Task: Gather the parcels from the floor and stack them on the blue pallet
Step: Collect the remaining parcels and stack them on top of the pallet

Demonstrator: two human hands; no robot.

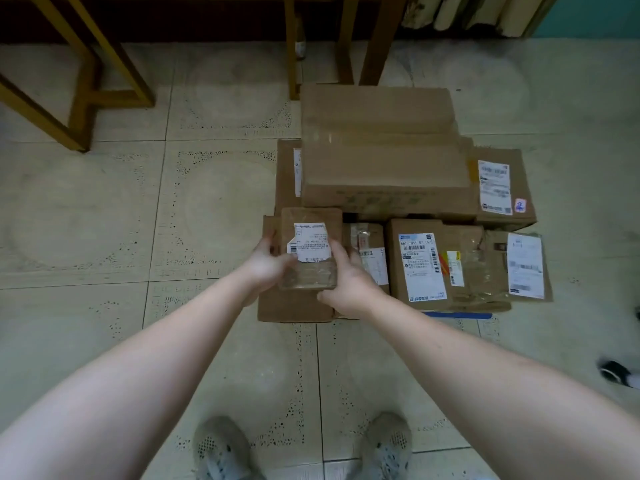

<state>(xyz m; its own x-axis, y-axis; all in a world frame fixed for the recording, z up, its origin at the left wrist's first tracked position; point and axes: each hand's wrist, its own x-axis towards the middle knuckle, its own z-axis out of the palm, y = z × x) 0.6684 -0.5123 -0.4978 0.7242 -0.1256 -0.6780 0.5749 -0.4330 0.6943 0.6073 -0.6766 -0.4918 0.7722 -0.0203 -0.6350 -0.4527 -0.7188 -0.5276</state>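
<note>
A small taped cardboard parcel (310,233) with a torn white label is held between my left hand (268,266) and my right hand (349,282), just above a flat brown box (291,308) at the stack's near left corner. Behind it a large plain carton (381,147) lies on top of other boxes. To the right sit a labelled box (433,265), a flat parcel (523,265) and a box with a white label (502,188). Only a thin strip of the blue pallet (460,315) shows under the stack.
Yellow wooden furniture legs (86,98) stand at the back left and more legs (374,39) right behind the stack. A dark roll-like object (614,372) lies at the right edge. My two shoes (304,448) stand on the tiled floor (104,220).
</note>
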